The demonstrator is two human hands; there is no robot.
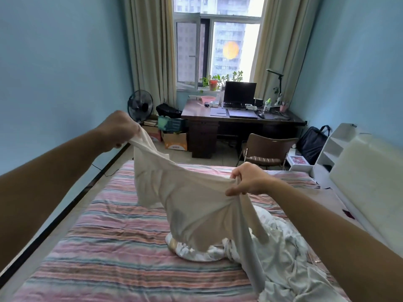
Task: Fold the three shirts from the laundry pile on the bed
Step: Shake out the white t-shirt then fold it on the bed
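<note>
Left hand (118, 129) and right hand (250, 179) grip a cream shirt (192, 197) above the bed (98, 247).

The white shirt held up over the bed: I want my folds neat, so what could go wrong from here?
1. The white shirt hangs unevenly: the left hand holds its edge higher than the right hand, so it may land skewed.
2. Its lower part hangs down to the crumpled laundry pile; laid there, it would likely wrinkle or snag.
3. Both grips are pinches on bunched fabric, so an edge could slip. The bare striped bed cover looks safer.

Both arms outstretched, left grip (118, 129) and right grip (246, 182) pinching.
</note>
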